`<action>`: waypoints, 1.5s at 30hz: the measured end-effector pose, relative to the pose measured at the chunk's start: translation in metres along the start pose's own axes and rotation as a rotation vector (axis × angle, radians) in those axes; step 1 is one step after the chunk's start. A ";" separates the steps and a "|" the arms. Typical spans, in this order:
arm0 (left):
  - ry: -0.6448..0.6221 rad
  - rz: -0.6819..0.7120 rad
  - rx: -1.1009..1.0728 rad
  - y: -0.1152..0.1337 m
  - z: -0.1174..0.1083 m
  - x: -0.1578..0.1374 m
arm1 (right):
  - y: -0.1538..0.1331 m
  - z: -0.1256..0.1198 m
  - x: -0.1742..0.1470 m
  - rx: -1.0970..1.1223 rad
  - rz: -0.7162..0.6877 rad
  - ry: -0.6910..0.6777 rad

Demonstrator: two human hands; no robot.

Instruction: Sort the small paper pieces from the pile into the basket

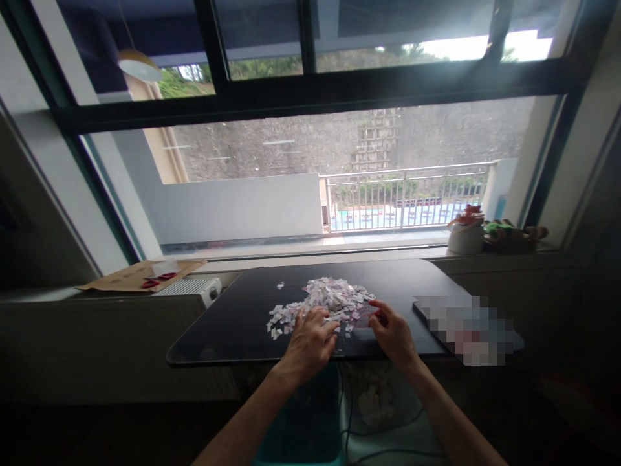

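Note:
A loose heap of small pale paper pieces lies on the dark table, some pinkish. My left hand rests at the near edge of the heap, palm down, fingers bent and spread over the pieces. On the heap's right side is my right hand, with index finger and thumb curled toward each other. Something red shows between them, too small to make out. Beside those fingertips a thin, reddish, see-through patch lies among the pieces; whether it is a bag or film I cannot tell.
A blurred-out flat item lies at the table's right edge. Red-handled scissors sit on brown paper at left, near a radiator. A white pot stands on the sill. Below are a teal bin and cables.

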State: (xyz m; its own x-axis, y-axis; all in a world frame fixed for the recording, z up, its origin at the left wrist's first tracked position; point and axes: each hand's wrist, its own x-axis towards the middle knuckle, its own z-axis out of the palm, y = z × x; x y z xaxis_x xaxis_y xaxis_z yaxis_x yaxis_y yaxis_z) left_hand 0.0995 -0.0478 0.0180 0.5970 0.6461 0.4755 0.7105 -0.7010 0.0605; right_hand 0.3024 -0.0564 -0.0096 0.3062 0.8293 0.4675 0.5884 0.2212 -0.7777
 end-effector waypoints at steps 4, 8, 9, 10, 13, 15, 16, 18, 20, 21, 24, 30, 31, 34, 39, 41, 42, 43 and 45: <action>0.116 -0.084 0.025 -0.020 -0.009 0.002 | 0.000 0.002 0.003 0.092 -0.047 -0.049; 0.278 -0.295 0.135 -0.060 -0.015 -0.006 | -0.002 0.006 0.006 0.109 -0.095 -0.118; 0.312 -0.355 0.166 -0.070 -0.015 -0.010 | -0.003 0.007 0.006 0.104 -0.104 -0.137; 0.335 -0.410 0.195 -0.078 -0.014 -0.014 | -0.004 0.007 0.006 0.097 -0.111 -0.151; 0.336 -0.507 0.237 -0.093 -0.008 -0.023 | -0.005 0.008 0.005 0.057 -0.103 -0.151; 0.314 -0.531 0.236 -0.096 -0.004 -0.026 | -0.005 0.007 0.004 0.018 -0.067 -0.102; 0.307 -0.541 0.230 -0.096 -0.003 -0.027 | -0.004 0.007 0.004 0.005 -0.048 -0.070; 0.302 -0.565 0.210 -0.097 -0.001 -0.027 | -0.003 0.006 0.003 -0.001 -0.025 -0.013; 0.302 -0.589 0.185 -0.099 0.000 -0.027 | -0.001 0.004 0.002 0.016 -0.017 0.021; 0.302 -0.598 0.176 -0.100 0.000 -0.027 | 0.000 0.003 0.001 0.027 -0.013 0.030; 0.303 -0.602 0.164 -0.103 0.001 -0.028 | 0.004 0.000 -0.001 0.030 -0.002 0.019; 0.301 -0.616 0.153 -0.104 0.002 -0.028 | 0.007 -0.003 -0.003 0.103 -0.014 -0.076; 0.301 -0.616 0.151 -0.104 0.002 -0.028 | 0.007 -0.003 -0.003 0.099 -0.002 -0.057; 0.297 -0.614 0.145 -0.104 0.002 -0.028 | 0.005 -0.005 -0.003 0.018 0.025 -0.038; 0.286 -0.611 0.134 -0.104 0.001 -0.028 | 0.007 -0.012 -0.004 0.050 0.055 -0.056; 0.286 -0.611 0.136 -0.103 0.000 -0.028 | 0.008 -0.012 -0.003 0.076 0.061 -0.042; 0.284 -0.612 0.136 -0.103 0.000 -0.028 | 0.008 -0.012 -0.002 0.074 0.059 -0.039; 0.281 -0.614 0.137 -0.103 0.000 -0.028 | 0.008 -0.012 -0.002 0.067 0.056 -0.044; 0.271 -0.619 0.138 -0.102 -0.001 -0.028 | 0.007 -0.012 -0.003 0.054 0.049 -0.067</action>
State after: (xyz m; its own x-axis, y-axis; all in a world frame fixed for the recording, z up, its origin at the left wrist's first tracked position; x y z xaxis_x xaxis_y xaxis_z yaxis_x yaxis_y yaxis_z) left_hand 0.0099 0.0052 -0.0002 -0.0358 0.8041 0.5934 0.9423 -0.1707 0.2881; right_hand 0.3145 -0.0631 -0.0111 0.2819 0.8718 0.4005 0.5320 0.2054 -0.8215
